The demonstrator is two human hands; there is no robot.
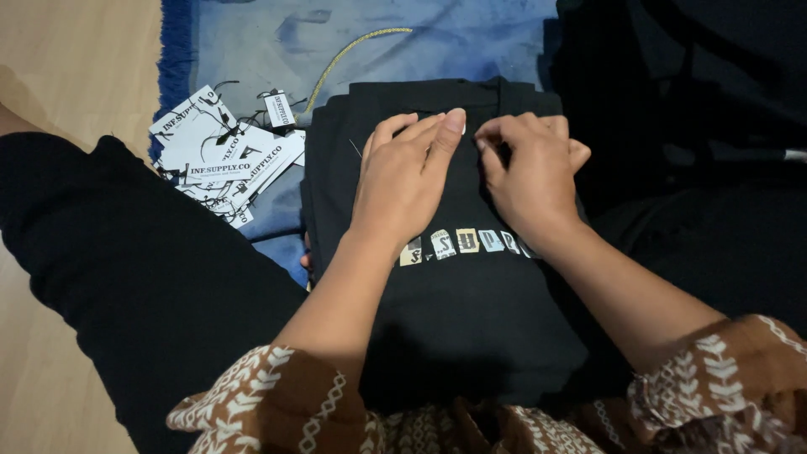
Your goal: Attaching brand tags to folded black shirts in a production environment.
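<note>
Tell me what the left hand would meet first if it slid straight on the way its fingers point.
The left hand lies flat on the folded black garment, fingers pointing up and slightly right. Going on, it would cross the garment's collar edge, then reach the blue cloth beyond. The right hand sits just beside that line.

Dim, sharp, deep right-side shadows

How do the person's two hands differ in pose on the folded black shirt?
The left hand lies fairly flat on the folded black shirt, fingers stretched out toward the collar; the right hand is curled, its fingertips bunched as if pinching something small there, too hidden to tell what. The left hand lies nearer the pile of paper tags; the right lies farther from it. Both rest on the shirt's upper part.
</note>
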